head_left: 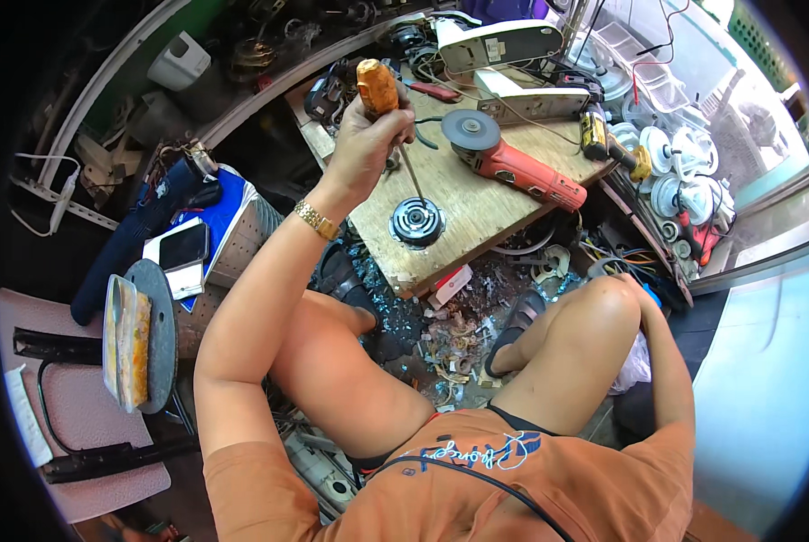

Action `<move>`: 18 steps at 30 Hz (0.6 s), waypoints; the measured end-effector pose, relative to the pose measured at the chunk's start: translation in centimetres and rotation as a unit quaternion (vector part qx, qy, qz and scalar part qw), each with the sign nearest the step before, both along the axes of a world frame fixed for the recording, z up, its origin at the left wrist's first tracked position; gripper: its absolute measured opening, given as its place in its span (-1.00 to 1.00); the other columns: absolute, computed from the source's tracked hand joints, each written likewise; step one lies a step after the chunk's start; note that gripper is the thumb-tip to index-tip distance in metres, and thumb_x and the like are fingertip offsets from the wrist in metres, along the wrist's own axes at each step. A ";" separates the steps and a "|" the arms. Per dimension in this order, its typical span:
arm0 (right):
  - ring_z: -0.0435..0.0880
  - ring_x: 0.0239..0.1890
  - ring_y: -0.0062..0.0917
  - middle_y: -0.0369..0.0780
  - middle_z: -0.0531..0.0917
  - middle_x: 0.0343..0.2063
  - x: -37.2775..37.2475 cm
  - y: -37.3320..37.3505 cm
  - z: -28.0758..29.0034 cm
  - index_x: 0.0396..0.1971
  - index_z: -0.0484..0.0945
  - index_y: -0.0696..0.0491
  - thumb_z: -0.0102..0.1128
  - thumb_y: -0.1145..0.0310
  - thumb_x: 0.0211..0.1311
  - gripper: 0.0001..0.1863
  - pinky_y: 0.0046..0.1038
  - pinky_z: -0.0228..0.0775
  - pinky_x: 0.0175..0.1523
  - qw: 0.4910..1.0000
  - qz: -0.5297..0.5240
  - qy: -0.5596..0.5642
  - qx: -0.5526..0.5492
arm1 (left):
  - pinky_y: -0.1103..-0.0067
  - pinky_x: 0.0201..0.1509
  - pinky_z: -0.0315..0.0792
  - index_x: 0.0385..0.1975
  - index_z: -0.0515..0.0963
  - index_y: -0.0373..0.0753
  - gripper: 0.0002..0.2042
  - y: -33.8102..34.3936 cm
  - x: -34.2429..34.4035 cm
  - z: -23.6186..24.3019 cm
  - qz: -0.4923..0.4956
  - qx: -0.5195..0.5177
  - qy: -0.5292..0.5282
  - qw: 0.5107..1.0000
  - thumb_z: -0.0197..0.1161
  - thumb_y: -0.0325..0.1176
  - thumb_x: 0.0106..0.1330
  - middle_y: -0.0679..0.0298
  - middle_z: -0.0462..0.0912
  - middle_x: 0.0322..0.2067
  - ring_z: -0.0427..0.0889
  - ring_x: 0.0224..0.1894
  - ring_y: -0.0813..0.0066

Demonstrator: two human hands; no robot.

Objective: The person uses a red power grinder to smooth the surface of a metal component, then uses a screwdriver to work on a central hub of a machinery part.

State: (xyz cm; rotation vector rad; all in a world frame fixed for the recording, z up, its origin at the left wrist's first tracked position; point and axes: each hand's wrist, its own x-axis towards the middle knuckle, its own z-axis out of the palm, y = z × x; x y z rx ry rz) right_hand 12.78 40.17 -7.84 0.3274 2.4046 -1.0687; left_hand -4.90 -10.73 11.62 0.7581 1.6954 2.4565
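Our left hand [368, 149] is closed around the orange handle of a screwdriver [376, 88], its shaft slanting down to a round metal motor part [417, 222] near the front edge of the wooden bench [490, 217]; whether the tip touches, we cannot tell. Our right hand [635, 287] lies mostly hidden behind the right knee, so we cannot tell its grip. Beyond the motor part, we have a red angle grinder [533, 173] and a yellow-and-black cordless drill [614, 144]. Scraps litter the floor [454, 348] below.
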 end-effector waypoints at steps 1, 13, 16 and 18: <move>0.62 -0.36 -0.57 -0.19 0.72 -0.40 0.1 0.4 0.6 -0.24 0.67 0.30 0.23 0.30 0.40 -0.70 -0.40 0.49 -0.22 1.000 -0.015 0.007 0.002 | 0.56 -0.17 0.41 -0.12 0.44 -0.22 -0.84 0.1 -0.1 0.2 -0.003 0.003 0.004 1.000 0.20 -0.54 0.35 0.39 0.45 -0.41 0.40 -0.41 0.65; 0.36 -0.57 -0.67 -0.36 0.44 -0.65 -3.5 0.2 5.4 -0.40 0.54 0.20 0.11 0.20 0.51 -0.64 -0.42 0.19 -0.45 0.995 -0.068 0.063 0.037 | 0.59 -0.23 0.40 -0.15 0.46 -0.22 -0.87 -0.7 -0.6 -0.1 -0.019 -0.011 0.004 1.000 0.20 -0.52 0.36 0.40 0.43 -0.45 0.39 -0.44 0.64; 0.30 -0.62 -0.71 -0.39 0.38 -0.66 -4.5 -1.7 7.6 -0.36 0.55 0.19 0.09 0.18 0.52 -0.64 -0.46 0.11 -0.51 0.993 -0.039 0.087 0.066 | 0.63 -0.29 0.38 -0.20 0.50 -0.25 -0.89 -0.3 -0.6 -0.2 -0.019 0.010 0.003 1.000 0.22 -0.50 0.32 0.41 0.47 -0.47 0.43 -0.44 0.65; 0.28 -0.64 -0.71 -0.40 0.35 -0.67 -4.9 -1.6 7.9 -0.37 0.54 0.18 0.09 0.18 0.52 -0.64 -0.47 0.08 -0.53 0.993 -0.044 0.099 0.057 | 0.62 -0.27 0.40 -0.20 0.50 -0.25 -0.89 0.0 -0.6 0.0 -0.024 0.015 0.003 1.000 0.21 -0.50 0.33 0.41 0.47 -0.45 0.42 -0.44 0.66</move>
